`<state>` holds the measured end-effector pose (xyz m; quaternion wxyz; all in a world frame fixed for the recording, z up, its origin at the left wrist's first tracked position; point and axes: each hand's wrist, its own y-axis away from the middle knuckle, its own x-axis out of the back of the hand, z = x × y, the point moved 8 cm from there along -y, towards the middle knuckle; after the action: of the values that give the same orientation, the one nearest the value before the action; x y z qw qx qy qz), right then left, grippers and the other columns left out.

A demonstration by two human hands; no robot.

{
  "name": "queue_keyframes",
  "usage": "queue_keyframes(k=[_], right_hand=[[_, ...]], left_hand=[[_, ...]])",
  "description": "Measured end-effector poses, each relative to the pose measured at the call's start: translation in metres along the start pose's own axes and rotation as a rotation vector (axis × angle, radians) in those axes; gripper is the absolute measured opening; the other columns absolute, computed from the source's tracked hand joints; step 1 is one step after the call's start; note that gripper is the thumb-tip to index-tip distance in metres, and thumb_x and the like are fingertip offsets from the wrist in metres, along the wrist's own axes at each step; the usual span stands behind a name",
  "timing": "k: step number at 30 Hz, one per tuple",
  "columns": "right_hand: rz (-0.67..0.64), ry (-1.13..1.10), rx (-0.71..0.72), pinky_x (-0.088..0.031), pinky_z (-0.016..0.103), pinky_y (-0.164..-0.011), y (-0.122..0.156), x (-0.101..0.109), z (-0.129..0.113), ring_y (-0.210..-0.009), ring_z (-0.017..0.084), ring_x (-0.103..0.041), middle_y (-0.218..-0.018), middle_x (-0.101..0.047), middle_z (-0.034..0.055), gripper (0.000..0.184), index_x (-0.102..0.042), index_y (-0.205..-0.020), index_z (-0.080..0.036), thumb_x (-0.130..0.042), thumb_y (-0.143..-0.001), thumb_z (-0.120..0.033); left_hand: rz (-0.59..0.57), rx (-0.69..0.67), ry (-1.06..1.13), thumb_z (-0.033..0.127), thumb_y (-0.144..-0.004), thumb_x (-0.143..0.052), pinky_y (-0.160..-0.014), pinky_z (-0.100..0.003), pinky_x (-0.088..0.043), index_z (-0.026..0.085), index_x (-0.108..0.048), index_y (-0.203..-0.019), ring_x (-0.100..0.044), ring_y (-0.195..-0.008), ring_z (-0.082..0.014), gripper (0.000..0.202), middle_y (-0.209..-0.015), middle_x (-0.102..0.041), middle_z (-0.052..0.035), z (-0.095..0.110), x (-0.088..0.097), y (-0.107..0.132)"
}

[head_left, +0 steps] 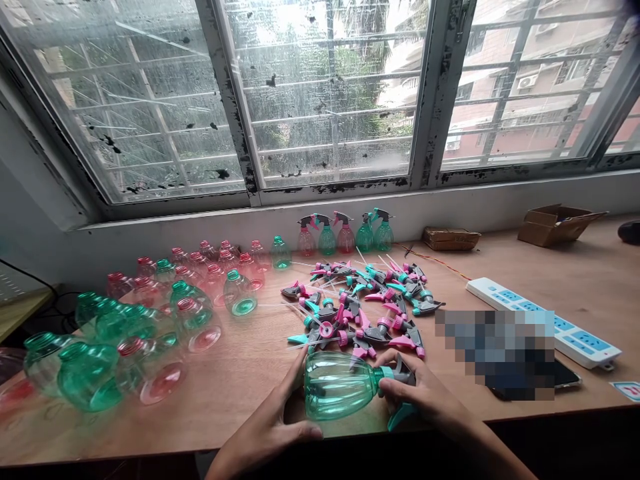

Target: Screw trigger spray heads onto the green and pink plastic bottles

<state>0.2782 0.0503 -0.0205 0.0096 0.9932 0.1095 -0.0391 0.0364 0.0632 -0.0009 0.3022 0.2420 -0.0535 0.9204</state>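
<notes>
A clear green spray bottle (340,387) lies on its side above the table's front edge, its base to the left. My left hand (277,407) cups the base, thumb below and fingers partly hidden behind it. At the neck, my right hand (415,387) is closed around the teal collar and grey spray head (403,373), whose teal trigger (403,417) points downward. Just beyond the bottle lies a pile of loose spray heads (350,307) in grey, pink and teal, with thin white tubes.
Headless green bottles (90,377) and pink bottles (215,283) crowd the left. Several bottles with heads (345,233) line the windowsill wall. On the right are a power strip (545,320), a dark phone (567,373), a flat brown package (450,239) and an open cardboard box (555,225).
</notes>
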Motion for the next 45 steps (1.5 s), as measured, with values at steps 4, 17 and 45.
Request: queue_keyframes(k=[4, 17, 45], right_hand=[[-0.004, 0.006, 0.005, -0.046, 0.03, -0.063, 0.001, 0.0, -0.001, -0.064, 0.017, -0.061, -0.075, -0.071, -0.0002, 0.04, -0.063, -0.103, -0.018, -0.081, -0.08, -0.046], [-0.006, -0.005, -0.001, -0.045, 0.028, -0.063, 0.001, 0.0, 0.001, -0.063, 0.017, -0.06, -0.074, -0.07, -0.0009, 0.038, -0.064, -0.101, -0.019, -0.081, -0.08, -0.046], [-0.03, -0.025, -0.015, -0.043, 0.027, -0.062, 0.001, -0.002, 0.002, -0.064, 0.015, -0.058, -0.074, -0.071, -0.001, 0.037, -0.064, -0.101, -0.018, -0.081, -0.08, -0.044]], left_hand=[[0.006, 0.026, 0.006, 0.018, -0.082, -0.074, -0.128, -0.048, -0.014, 0.033, -0.018, -0.16, -0.019, -0.154, -0.0342, 0.097, -0.168, -0.025, 0.0003, -0.005, 0.001, 0.001], [-0.016, -0.058, 0.021, 0.013, -0.08, -0.074, -0.128, -0.051, -0.013, 0.034, -0.011, -0.161, -0.015, -0.155, -0.0338, 0.104, -0.171, -0.013, -0.0009, 0.005, -0.002, -0.001], [-0.016, -0.024, 0.069, 0.017, -0.083, -0.076, -0.128, -0.047, -0.017, 0.033, -0.014, -0.16, -0.022, -0.154, -0.0318, 0.1, -0.168, -0.025, -0.0022, -0.004, -0.001, 0.002]])
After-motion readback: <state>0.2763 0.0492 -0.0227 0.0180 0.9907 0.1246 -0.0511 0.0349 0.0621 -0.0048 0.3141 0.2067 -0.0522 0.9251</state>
